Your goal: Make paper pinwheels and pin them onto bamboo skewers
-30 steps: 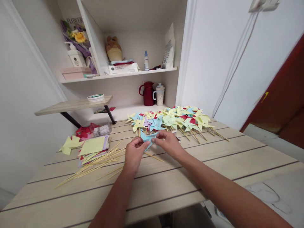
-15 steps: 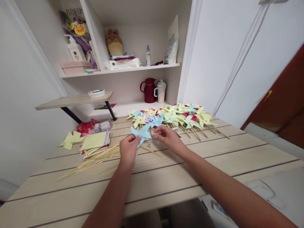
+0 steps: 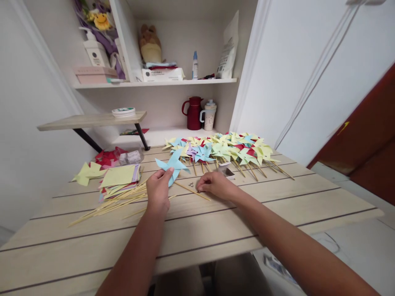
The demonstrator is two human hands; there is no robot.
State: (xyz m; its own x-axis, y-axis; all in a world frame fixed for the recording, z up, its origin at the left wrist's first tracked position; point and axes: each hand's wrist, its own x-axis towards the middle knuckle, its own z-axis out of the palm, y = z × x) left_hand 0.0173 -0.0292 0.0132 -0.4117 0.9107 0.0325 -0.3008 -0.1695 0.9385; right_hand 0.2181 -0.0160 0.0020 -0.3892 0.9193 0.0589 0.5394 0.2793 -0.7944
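A light blue paper pinwheel [image 3: 174, 164] is pinched in my left hand [image 3: 159, 188], its blades spread above the table. My right hand [image 3: 214, 185] is low over the tabletop, thumb and fingertips pressed together at a thin wooden stick [image 3: 193, 191]. Something small and dark shows at those fingertips, too small to make out. Several tiny shiny pieces [image 3: 191, 184] lie just left of the right fingertips. Beyond that hand stands a small open box [image 3: 227, 173], partly covered by it.
Many finished pinwheels on sticks [image 3: 222, 150] lie in rows at the back. To the left are loose sticks [image 3: 114, 201], a stack of coloured paper [image 3: 120, 176], a yellow pinwheel [image 3: 88, 173] and a clear container [image 3: 131, 156]. A red jug [image 3: 194, 115] and a cup [image 3: 209, 117] stand behind.
My right hand has come down from beside the blue pinwheel to the stick on the table, its fingers closing there. My left hand has shifted left with the pinwheel. The view has tilted slightly.
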